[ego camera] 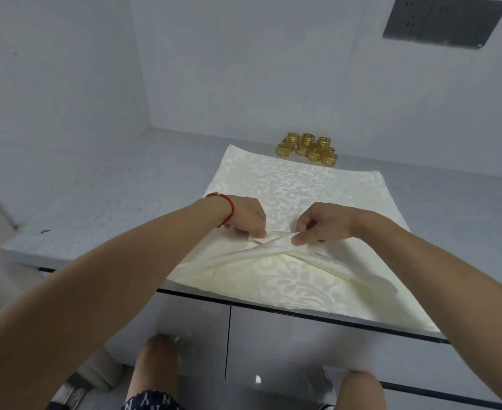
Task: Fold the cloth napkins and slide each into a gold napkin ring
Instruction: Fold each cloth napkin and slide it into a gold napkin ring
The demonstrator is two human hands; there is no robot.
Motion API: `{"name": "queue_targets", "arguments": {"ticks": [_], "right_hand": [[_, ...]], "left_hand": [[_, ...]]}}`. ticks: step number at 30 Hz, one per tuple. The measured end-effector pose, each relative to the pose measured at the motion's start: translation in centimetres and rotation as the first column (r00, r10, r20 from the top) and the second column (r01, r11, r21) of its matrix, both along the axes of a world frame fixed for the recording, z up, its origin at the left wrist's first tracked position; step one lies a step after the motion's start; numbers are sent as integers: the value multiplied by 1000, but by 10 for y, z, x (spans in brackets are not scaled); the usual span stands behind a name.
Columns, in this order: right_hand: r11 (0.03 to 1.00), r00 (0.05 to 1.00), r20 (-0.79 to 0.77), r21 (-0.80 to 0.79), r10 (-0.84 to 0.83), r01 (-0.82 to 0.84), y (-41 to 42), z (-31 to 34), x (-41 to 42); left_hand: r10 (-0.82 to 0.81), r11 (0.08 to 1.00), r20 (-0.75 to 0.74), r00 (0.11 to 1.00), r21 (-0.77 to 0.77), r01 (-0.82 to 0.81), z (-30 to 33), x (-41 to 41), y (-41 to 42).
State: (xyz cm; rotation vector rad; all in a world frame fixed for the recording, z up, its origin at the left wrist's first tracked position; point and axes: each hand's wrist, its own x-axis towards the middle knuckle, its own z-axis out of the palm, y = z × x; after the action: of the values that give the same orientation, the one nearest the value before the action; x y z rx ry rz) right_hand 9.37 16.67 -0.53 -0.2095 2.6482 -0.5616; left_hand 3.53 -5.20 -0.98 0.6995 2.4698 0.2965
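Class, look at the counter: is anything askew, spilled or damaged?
Nothing spilled or damaged. The napkin overhangs the counter front edge, and the rings sit in a loose cluster behind it. Both hands, left and right, pinch its folded corners.

Bare counter (101, 202) lies left; gold rings (307, 148) crowd the napkin's (297, 184) far edge.

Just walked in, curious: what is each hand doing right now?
Left hand: fingers curled, pinching a folded corner of the napkin.
Right hand: fingers curled, pinching the other folded corner of the napkin.
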Motion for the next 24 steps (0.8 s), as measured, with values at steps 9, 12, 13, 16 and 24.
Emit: {"name": "queue_targets", "arguments": {"ticks": [9, 12, 13, 16, 24], "right_hand": [[994, 996, 18, -64, -87, 88, -3, -8, 0], [964, 989, 57, -221, -136, 146, 6, -9, 2], [957, 987, 57, -245, -148, 158, 7, -9, 3], [948, 980, 37, -250, -194, 197, 6, -13, 2], [970, 747, -618, 154, 244, -190, -12, -35, 26]], "left_hand": [[-41, 999, -31, 999, -4, 41, -5, 5, 2], [-49, 999, -84, 995, -18, 48, -3, 8, 4], [-48, 999, -97, 994, -19, 46, -3, 8, 5], [-91, 996, -170, 981, -22, 88, -6, 5, 7], [-168, 978, -241, 956, 83, 192, -6, 6, 8]]}}
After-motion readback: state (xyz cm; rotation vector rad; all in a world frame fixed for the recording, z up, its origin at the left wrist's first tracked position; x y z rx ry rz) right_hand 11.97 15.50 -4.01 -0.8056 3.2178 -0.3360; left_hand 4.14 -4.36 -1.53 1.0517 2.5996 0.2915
